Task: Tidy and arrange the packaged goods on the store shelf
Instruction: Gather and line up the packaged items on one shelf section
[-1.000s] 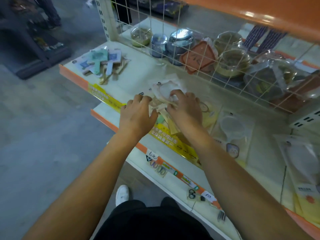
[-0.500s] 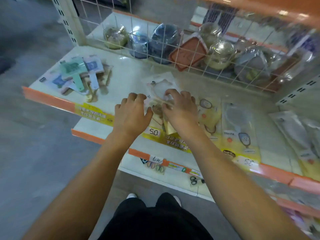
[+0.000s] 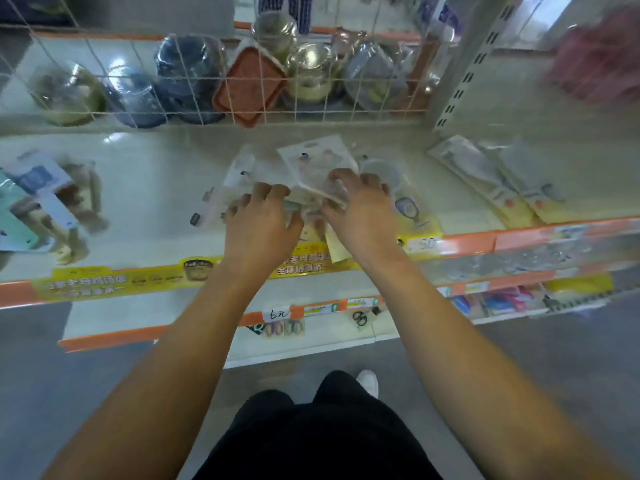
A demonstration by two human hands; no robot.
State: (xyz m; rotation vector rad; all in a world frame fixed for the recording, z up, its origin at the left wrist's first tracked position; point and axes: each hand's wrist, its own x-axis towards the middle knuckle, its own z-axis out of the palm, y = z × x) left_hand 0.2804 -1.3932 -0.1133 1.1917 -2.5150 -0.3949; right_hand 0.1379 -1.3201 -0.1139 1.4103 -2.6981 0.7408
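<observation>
A loose stack of flat clear-and-cream packets (image 3: 313, 164) lies on the white shelf (image 3: 156, 181), near its middle. My left hand (image 3: 259, 223) rests on the stack's left side with fingers curled over the packets. My right hand (image 3: 360, 209) grips the top packets at their right edge, fingers curled round them. One more packet (image 3: 407, 202) with a round item lies just right of my right hand. The lower packets in the stack are hidden under my hands.
Blue and teal carded items (image 3: 38, 202) lie at the shelf's left. Long pale packets (image 3: 491, 185) lie at the right. A wire grid (image 3: 221, 81) backs the shelf, with jars and an orange tray (image 3: 247, 86) behind. An orange price rail (image 3: 519, 237) edges the front, above a lower shelf (image 3: 311, 327).
The view has swung right and now faces the shelf squarely. Both hands stay on the packet stack; the top packets look gathered and shifted slightly toward my right hand.
</observation>
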